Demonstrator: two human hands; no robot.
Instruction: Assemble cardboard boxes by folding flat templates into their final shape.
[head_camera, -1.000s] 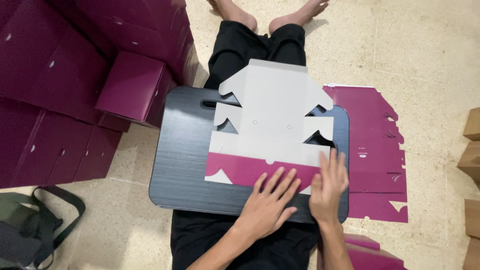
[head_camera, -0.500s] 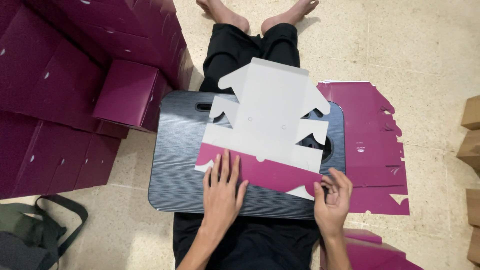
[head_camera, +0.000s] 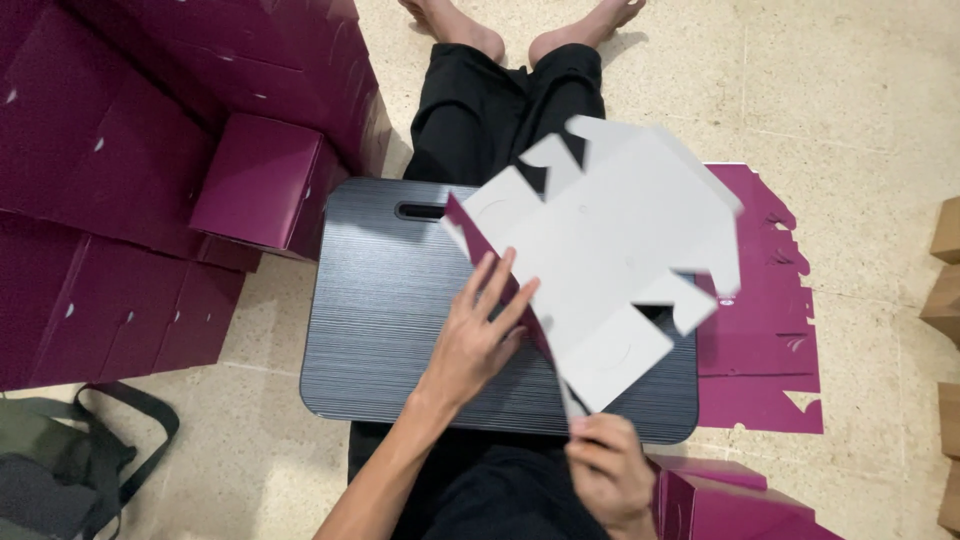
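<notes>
A flat die-cut cardboard blank (head_camera: 620, 230), white on the side facing me and purple on the other, is lifted and tilted above a dark grey lap desk (head_camera: 390, 330) resting on my legs. My left hand (head_camera: 480, 335) lies with fingers spread along the blank's folded purple flap at its left edge and grips it. My right hand (head_camera: 610, 465) pinches the blank's lower corner near the desk's front edge.
Flat purple blanks (head_camera: 765, 330) lie on the floor to the right of the desk. Folded purple boxes (head_camera: 260, 180) are piled at the left, and another (head_camera: 720, 500) stands at bottom right. A green bag (head_camera: 60, 470) is at bottom left, brown cartons (head_camera: 945, 290) at the right edge.
The blank lay flat on the desk with both hands pressing its purple flap down. Now it is raised off the desk, swung to the right and tilted, held in both hands.
</notes>
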